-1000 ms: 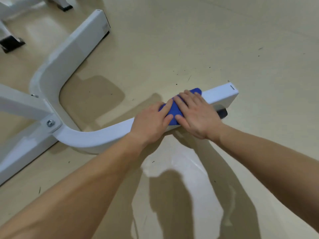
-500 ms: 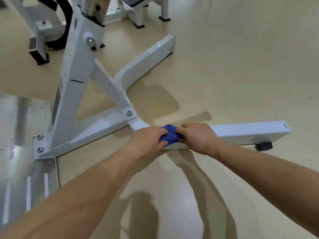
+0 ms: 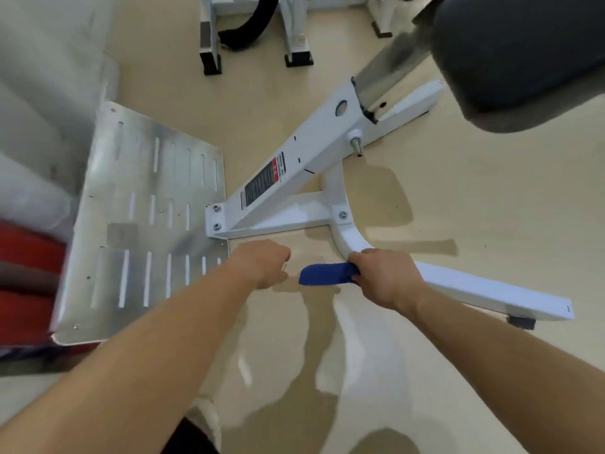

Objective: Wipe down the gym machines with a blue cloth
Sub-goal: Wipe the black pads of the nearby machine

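Note:
The blue cloth sticks out to the left of my right hand, which grips one end of it just in front of the curved white base tube of the gym machine. My left hand hovers over the floor a short way left of the cloth, fingers curled under and holding nothing. The white frame's slanted post with a black and red label rises behind the hands.
A slotted metal footplate lies at the left, next to red and grey parts. A dark padded part hangs at the top right. Other white machine legs stand at the back. A black rubber foot sits under the tube's right end.
Both hands pressed the cloth on the tube before. Now my left hand has let go and moved left, and my right hand holds the cloth off the tube. The view has swung left.

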`<state>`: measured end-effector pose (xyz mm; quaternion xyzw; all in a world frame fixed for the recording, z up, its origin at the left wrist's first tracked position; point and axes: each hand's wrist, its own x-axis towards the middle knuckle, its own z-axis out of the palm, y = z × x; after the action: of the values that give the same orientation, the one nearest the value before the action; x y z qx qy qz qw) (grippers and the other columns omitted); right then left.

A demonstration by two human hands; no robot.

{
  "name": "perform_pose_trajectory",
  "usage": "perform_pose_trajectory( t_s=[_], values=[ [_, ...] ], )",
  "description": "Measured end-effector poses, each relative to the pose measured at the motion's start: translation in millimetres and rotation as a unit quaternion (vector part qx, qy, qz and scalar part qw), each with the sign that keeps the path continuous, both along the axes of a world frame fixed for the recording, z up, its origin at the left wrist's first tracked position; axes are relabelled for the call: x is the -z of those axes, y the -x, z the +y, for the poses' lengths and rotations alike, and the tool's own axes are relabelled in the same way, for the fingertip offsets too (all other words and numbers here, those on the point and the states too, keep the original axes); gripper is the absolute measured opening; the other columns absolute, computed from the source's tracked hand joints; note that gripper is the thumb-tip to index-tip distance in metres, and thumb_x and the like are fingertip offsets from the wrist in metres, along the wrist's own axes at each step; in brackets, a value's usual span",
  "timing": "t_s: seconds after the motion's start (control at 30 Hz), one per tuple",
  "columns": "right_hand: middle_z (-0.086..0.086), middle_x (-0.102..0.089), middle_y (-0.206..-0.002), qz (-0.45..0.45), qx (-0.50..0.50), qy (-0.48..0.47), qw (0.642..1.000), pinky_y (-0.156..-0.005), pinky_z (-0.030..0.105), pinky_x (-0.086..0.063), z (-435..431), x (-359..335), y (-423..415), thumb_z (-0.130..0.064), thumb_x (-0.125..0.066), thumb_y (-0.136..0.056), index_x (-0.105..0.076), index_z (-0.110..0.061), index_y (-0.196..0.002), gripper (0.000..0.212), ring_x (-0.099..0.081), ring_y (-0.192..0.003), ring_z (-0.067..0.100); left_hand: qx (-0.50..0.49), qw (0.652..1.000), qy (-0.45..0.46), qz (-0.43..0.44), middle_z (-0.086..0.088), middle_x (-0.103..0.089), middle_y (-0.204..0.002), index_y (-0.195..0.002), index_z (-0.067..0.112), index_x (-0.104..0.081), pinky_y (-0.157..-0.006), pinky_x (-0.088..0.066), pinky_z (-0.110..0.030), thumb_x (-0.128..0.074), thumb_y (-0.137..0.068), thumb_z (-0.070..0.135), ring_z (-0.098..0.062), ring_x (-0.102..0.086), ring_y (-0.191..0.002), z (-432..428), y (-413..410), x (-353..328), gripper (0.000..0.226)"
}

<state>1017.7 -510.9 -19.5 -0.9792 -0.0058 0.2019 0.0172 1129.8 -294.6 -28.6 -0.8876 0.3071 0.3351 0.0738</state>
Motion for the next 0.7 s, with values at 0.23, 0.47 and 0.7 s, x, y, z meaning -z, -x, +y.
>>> perform_pose_trajectory(
  t_s=[0.23, 0.47, 0.7],
  values=[
    [-0.005, -0.059, -0.092, 0.021, -0.053, -0.017, 0.998, -0.056, 0.031, -0.036, 47.5, -173.8, 5.4, -0.02, -0.052, -0.093, -0.05, -0.026, -0.099, 0.009, -0.058, -0.075, 0.022, -0.082, 0.996, 0.014, 0.046, 0.004, -0.058, -0.133, -0.138, 0.025, -0.048, -0.091, -0.047, -0.034, -0.051, -0.096, 0.044, -0.02, -0.056, -0.116, 34.4, 16.7, -173.9, 0.046],
    [-0.004, -0.06, -0.092, -0.007, -0.022, -0.047, 0.999, -0.06, 0.031, -0.046, 15.1, -390.2, 7.2, -0.021, -0.056, -0.091, -0.055, -0.029, -0.105, 0.016, -0.059, -0.076, 0.021, -0.121, 0.992, -0.004, 0.023, 0.006, -0.063, -0.11, -0.121, 0.033, -0.055, -0.081, -0.053, -0.034, -0.044, -0.093, 0.049, -0.018, -0.063, -0.089, 28.5, 35.3, -371.2, 0.034],
    [-0.007, -0.06, -0.089, -0.086, 0.051, -0.077, 0.992, -0.061, 0.031, -0.043, -86.9, -591.6, 71.4, -0.029, -0.056, -0.093, -0.055, -0.031, -0.104, 0.011, -0.057, -0.076, 0.019, -0.136, 0.99, 0.029, 0.011, 0.004, -0.063, -0.121, -0.127, 0.029, -0.055, -0.09, -0.05, -0.034, -0.046, -0.096, 0.047, -0.018, -0.06, -0.104, -51.2, 78.2, -555.4, 0.037]
  ],
)
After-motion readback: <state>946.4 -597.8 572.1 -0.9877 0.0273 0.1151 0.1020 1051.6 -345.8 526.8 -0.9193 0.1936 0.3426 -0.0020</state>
